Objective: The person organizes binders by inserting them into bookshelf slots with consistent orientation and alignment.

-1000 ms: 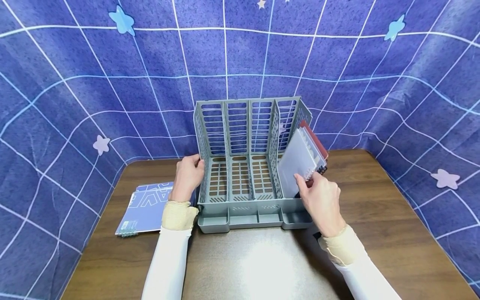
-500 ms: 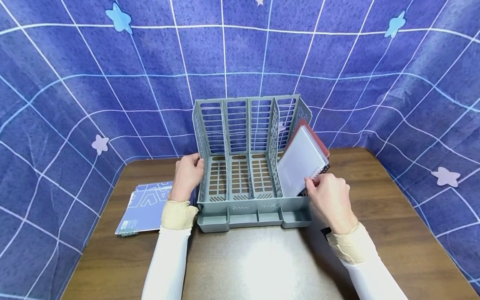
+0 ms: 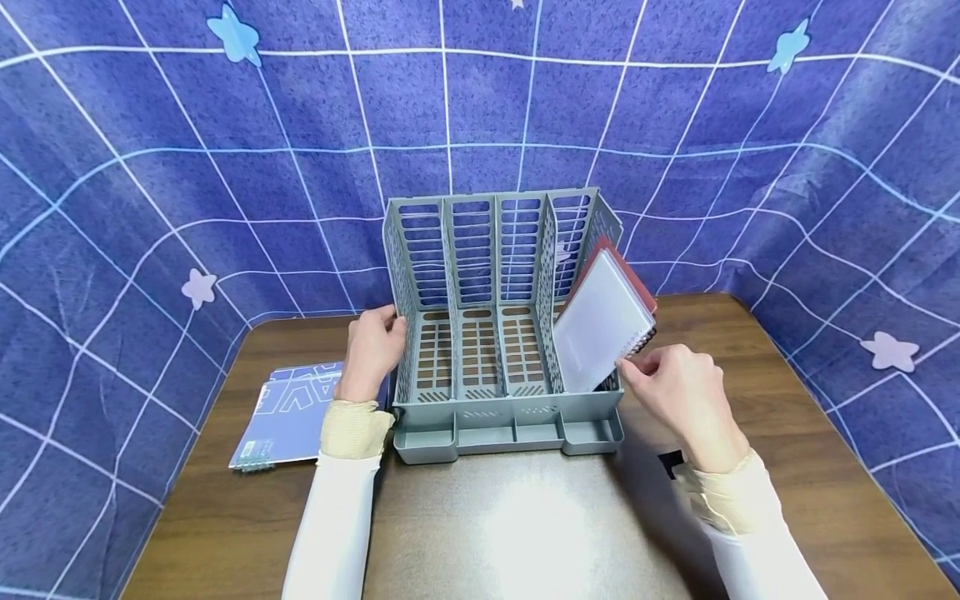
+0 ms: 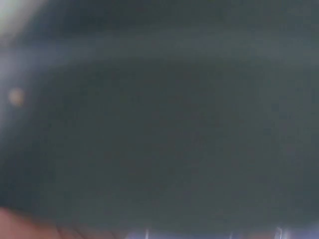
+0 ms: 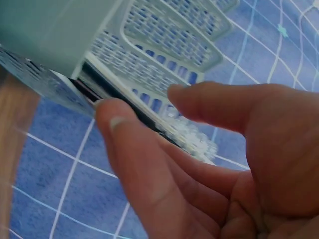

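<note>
A grey-green desk file organizer (image 3: 495, 408) with several upright slots stands on the table. My left hand (image 3: 371, 354) holds its left side wall; in the left wrist view a blurred dark grey-green surface (image 4: 174, 134) fills nearly everything. In the rightmost slot lean a few spiral notebooks, tilted to the right: one with a translucent white cover (image 3: 600, 321) in front, a dark red one (image 3: 633, 279) behind. My right hand (image 3: 678, 387) is at their lower spiral edge. In the right wrist view its thumb and index finger are spread, with the clear spiral binding (image 5: 192, 139) beyond them.
A blue notebook (image 3: 292, 417) with white lettering lies flat on the wooden table (image 3: 787, 450), left of the organizer and partly behind the left forearm. Shallow compartments (image 3: 487, 436) line the organizer's front. A blue grid-patterned cloth (image 3: 300, 192) hangs around the back and sides.
My right hand has drawn away to the right and slightly down from the notebooks, which lean further right than a second ago. The left hand stays at the organizer's wall.
</note>
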The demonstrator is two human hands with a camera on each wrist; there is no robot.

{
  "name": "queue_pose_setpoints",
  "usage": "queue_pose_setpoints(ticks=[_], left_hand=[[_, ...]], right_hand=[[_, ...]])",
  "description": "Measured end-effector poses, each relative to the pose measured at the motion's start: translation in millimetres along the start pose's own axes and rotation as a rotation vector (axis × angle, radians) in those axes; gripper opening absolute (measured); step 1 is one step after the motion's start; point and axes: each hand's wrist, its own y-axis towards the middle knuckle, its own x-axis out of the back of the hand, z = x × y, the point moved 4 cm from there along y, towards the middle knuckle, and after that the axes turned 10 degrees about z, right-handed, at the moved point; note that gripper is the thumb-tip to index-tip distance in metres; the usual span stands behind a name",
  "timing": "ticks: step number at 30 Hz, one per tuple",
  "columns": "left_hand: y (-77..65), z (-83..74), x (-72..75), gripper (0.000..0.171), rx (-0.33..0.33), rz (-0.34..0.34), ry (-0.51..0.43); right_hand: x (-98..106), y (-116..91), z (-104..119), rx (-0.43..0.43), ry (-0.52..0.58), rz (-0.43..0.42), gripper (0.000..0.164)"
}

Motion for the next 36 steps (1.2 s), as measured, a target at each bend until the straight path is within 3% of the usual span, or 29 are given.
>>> queue_pose_setpoints(ticks=[8,17,22,30,36], left_hand=[[-0.6,4.0,2.2,0.020,0.040,0.013,-0.022],[-3.1,2.3,10.0,0.047,0.090,0.036,-0.099],[-6.0,0.3,15.1,0.051,0.070,0.031,-0.119],[-12.4,-13.3,29.1,0.059,0.029,-0.005,-0.076],[-24.0,-25.1,39.0,0.070,0.039,0.063,-0.014]], right_hand=[[9.6,-2.4,-6.6,-0.001,-0.011,0.133,0.047],[7.4,-0.8,-11.8,0.015,-0.031,0.206,0.072],[-0.2,-0.2,-10.6,0.016,-0.039,0.261,0.081],[-11.9,1.9,-9.6,-0.043,-0.060,0.376,0.099],[-29.6,1.8,-14.8,-0.054,-0.042,0.456,0.112]])
